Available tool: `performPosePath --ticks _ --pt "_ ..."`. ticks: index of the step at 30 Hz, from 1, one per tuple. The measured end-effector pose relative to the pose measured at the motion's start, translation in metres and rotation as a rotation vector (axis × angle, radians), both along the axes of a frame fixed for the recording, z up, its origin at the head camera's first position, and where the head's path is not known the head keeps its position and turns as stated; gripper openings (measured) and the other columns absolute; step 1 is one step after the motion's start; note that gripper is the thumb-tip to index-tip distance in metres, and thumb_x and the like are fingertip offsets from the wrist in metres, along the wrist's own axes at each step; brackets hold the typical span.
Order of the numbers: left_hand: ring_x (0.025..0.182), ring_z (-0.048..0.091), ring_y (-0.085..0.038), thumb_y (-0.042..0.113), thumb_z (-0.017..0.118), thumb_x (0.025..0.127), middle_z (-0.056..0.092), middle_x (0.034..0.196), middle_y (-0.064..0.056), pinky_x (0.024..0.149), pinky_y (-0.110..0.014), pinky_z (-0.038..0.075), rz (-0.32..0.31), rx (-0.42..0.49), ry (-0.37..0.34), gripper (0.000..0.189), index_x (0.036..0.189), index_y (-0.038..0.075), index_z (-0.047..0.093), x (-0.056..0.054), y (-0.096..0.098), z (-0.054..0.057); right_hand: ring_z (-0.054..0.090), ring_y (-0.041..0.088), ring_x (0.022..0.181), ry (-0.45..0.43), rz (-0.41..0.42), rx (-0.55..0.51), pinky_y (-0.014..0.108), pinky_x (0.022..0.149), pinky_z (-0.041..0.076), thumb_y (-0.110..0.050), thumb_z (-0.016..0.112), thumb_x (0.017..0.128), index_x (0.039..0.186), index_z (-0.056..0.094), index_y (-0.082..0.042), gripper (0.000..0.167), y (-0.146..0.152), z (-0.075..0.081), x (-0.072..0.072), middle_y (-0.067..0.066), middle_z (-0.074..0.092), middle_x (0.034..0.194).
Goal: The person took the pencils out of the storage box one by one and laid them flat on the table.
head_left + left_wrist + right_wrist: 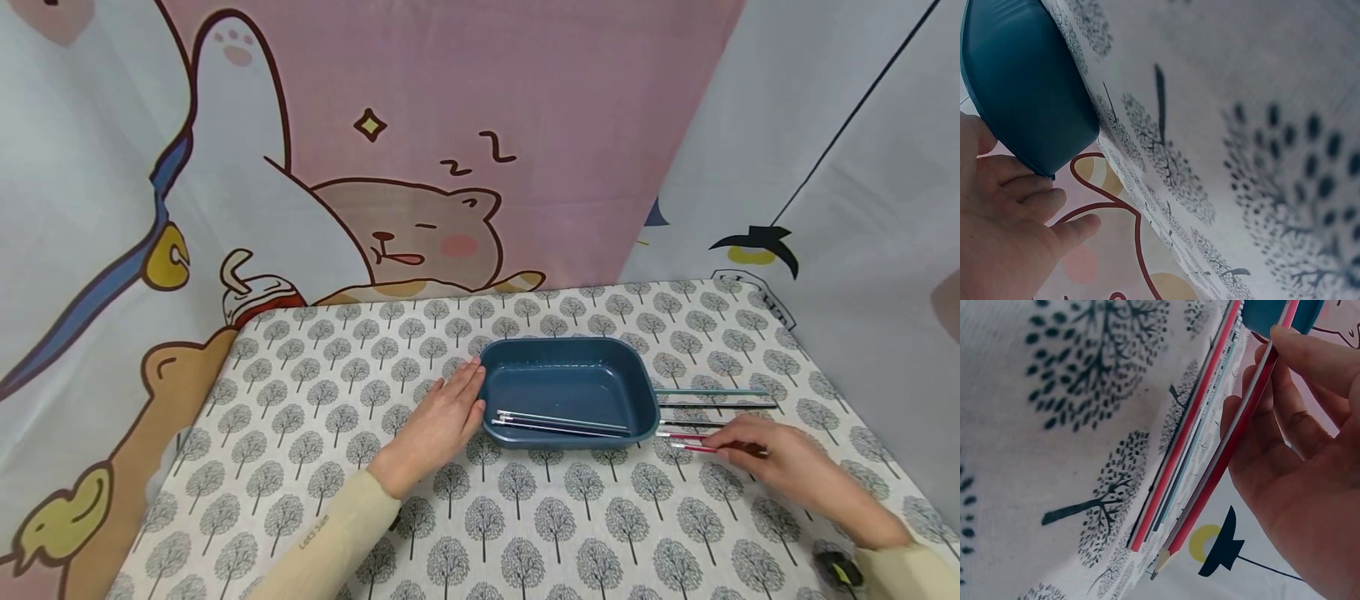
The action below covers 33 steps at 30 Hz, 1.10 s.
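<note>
My right hand (772, 450) pinches a red pencil (1229, 437) with a grey stripe between thumb and fingers; its sharpened tip points away from the basin. Beside it on the cloth lies another red pencil (1187, 425), along with a teal pencil (712, 392) and dark pencils (727, 407), all right of the blue basin (645, 375). Inside the basin, a few pencils (558, 423) rest along the near wall. My left hand (446, 412) rests its extended fingers against the basin's left rim, also visible in the left wrist view.
A tree-print cloth (315, 450) covers the table. Behind it hangs a cartoon-print curtain (562, 150), continuing along both sides. A small dark object (837, 569) is by the right sleeve at the near right.
</note>
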<state>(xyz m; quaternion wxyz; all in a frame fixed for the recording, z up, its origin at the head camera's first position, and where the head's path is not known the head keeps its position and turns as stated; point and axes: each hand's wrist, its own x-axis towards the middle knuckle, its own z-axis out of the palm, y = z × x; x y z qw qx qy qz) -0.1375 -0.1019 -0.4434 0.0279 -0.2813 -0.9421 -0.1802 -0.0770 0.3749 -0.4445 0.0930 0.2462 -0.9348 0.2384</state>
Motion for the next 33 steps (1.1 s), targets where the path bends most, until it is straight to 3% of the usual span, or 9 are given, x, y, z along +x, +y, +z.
performPosePath --ticks 6,17,24,33 --pt "0.152 0.033 -0.034 0.027 0.046 0.111 0.023 0.168 -0.013 0.119 -0.060 0.033 0.000 0.000 0.002 0.056 0.159 0.000 0.035 0.000 0.000 0.000 0.052 -0.006 0.076 -0.023 -0.019 0.008 0.022 0.057 0.044 0.003 0.085 0.077 0.098 0.079 -0.027 0.037 0.000 -0.003 -0.002 -0.015 0.067 0.098" --pt "0.152 0.033 -0.035 0.027 0.047 0.111 0.026 0.168 -0.016 0.118 -0.060 0.033 -0.004 0.004 0.010 0.056 0.159 0.000 0.035 0.000 0.000 -0.001 0.058 -0.004 0.083 -0.056 -0.016 0.023 0.023 0.062 0.053 0.000 0.086 0.077 0.097 0.080 -0.026 0.033 -0.004 -0.005 -0.005 -0.013 0.069 0.097" --pt "0.152 0.033 -0.035 0.026 0.048 0.111 0.029 0.167 -0.018 0.118 -0.061 0.034 -0.008 0.006 0.014 0.056 0.159 -0.001 0.035 0.000 0.000 -0.001 0.061 -0.002 0.087 -0.017 -0.002 0.049 0.025 0.067 0.057 0.000 0.089 0.073 0.095 0.080 -0.028 0.036 -0.003 -0.009 -0.007 -0.014 0.069 0.097" --pt "0.152 0.033 -0.034 0.027 0.047 0.111 0.029 0.167 -0.018 0.118 -0.060 0.033 -0.007 0.006 0.010 0.056 0.159 0.000 0.035 0.000 0.000 -0.001 0.060 -0.003 0.086 -0.044 -0.012 0.040 0.025 0.065 0.056 -0.001 0.088 0.075 0.095 0.079 -0.029 0.036 -0.003 -0.012 -0.007 -0.013 0.070 0.096"
